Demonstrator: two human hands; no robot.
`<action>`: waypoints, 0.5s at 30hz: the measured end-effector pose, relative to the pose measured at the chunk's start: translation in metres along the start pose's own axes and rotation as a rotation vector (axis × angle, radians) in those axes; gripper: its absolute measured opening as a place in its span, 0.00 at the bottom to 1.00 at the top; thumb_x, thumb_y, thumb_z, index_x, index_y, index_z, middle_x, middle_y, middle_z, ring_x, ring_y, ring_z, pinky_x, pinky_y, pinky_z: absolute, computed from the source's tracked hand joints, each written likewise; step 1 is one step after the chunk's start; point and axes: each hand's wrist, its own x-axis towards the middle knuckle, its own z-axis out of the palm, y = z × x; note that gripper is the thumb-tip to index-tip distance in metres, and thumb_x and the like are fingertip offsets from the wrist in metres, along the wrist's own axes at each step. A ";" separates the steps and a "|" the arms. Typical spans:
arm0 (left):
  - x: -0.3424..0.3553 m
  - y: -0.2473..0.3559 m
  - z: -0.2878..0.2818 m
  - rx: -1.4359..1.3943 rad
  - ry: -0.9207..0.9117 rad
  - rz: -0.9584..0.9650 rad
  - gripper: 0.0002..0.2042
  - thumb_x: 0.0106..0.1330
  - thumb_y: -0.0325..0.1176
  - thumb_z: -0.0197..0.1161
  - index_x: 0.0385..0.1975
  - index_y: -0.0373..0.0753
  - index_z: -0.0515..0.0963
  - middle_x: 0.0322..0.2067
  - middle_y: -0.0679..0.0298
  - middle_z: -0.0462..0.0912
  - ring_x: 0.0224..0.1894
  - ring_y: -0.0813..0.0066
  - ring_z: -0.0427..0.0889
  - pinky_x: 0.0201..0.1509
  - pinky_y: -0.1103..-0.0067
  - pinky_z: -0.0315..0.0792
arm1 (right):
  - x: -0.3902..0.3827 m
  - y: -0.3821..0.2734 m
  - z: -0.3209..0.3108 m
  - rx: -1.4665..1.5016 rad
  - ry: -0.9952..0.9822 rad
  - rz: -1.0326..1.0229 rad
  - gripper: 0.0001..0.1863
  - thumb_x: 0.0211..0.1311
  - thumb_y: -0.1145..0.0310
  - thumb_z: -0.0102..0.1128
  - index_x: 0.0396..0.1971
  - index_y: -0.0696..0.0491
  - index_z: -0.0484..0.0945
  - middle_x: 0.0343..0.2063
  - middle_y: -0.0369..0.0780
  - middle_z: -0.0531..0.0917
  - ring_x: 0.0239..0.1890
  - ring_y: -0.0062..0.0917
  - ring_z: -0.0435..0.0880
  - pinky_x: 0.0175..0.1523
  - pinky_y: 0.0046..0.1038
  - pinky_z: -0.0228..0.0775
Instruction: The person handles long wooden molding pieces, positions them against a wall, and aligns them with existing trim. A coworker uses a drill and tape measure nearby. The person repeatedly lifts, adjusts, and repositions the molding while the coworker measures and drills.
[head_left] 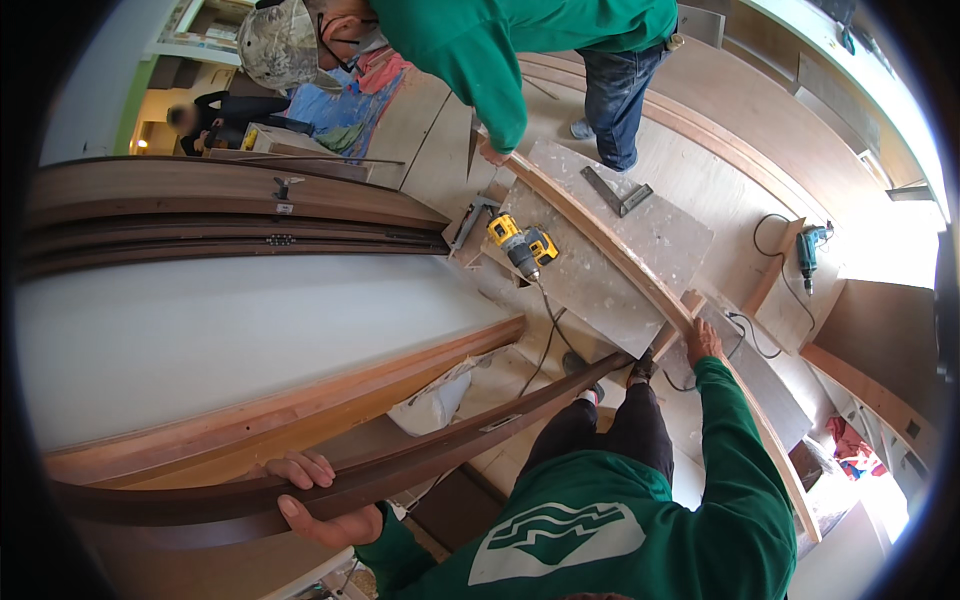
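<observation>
My left hand [312, 497] grips a long dark brown wooden moulding [470, 440] that runs from the lower left up toward my feet. My right hand [703, 340] reaches forward and holds down a long light wooden strip [610, 245] lying across a speckled grey board [640, 235]. At the far end of that strip another person in a green top and a camouflage cap bends over, one hand [493, 155] on it. My green shirt and dark trousers fill the lower middle.
A yellow cordless drill [522, 245] and a metal square [615, 192] lie on the grey board. A teal corded drill [808, 250] lies to the right. A large white panel [250, 330], dark door frames [220, 215] and a white bag [435, 400] are on the left.
</observation>
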 end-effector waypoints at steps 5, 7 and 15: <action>0.002 -0.002 0.005 -0.002 0.009 -0.018 0.25 0.70 0.47 0.59 0.58 0.35 0.69 0.30 0.67 0.66 0.31 0.78 0.66 0.36 0.80 0.62 | 0.005 -0.010 -0.021 0.121 0.003 0.116 0.25 0.66 0.46 0.67 0.48 0.51 0.76 0.48 0.48 0.83 0.54 0.46 0.83 0.57 0.47 0.76; 0.004 -0.002 0.008 0.011 -0.008 -0.006 0.24 0.71 0.47 0.58 0.57 0.34 0.69 0.30 0.67 0.66 0.31 0.78 0.66 0.37 0.80 0.62 | 0.007 -0.017 -0.029 0.130 -0.007 0.165 0.28 0.64 0.42 0.67 0.46 0.53 0.77 0.48 0.48 0.83 0.54 0.46 0.83 0.57 0.47 0.76; 0.008 -0.006 0.021 0.058 0.008 0.005 0.29 0.71 0.48 0.59 0.62 0.33 0.64 0.31 0.65 0.67 0.29 0.78 0.68 0.34 0.80 0.65 | 0.011 -0.020 -0.034 0.049 -0.011 0.188 0.30 0.65 0.38 0.64 0.44 0.54 0.79 0.46 0.48 0.85 0.54 0.45 0.84 0.57 0.48 0.75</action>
